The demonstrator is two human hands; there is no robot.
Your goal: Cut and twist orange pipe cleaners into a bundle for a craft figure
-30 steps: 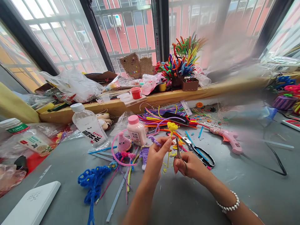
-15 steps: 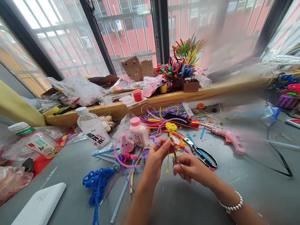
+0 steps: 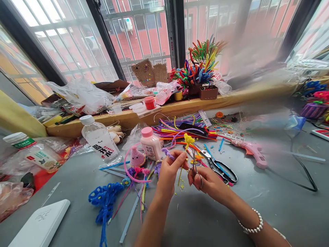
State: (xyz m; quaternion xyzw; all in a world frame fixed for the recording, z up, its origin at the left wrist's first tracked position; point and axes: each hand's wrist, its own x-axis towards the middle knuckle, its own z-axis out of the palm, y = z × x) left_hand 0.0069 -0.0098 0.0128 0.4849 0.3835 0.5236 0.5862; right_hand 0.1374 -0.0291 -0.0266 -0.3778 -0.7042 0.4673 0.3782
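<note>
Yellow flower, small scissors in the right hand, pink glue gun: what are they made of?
Yellow flower: probably chenille or similar fibre, matte; soft, fuzzy-looking edges.
Small scissors: metal, likely steel, smooth; grey sheen on the blades.
Pink glue gun: body likely moulded plastic; smooth, evenly coloured, light highlights.

Room in full daylight

Landmark: dark upright window post (image 3: pixel 176 37). Barred glass panes (image 3: pixel 61 41) either side of it. Outside, pink building (image 3: pixel 140 43); air conditioner (image 3: pixel 125 24) left of post. Below post, tan ledge (image 3: pixel 231 100), then grey tabletop (image 3: pixel 208 219).
</note>
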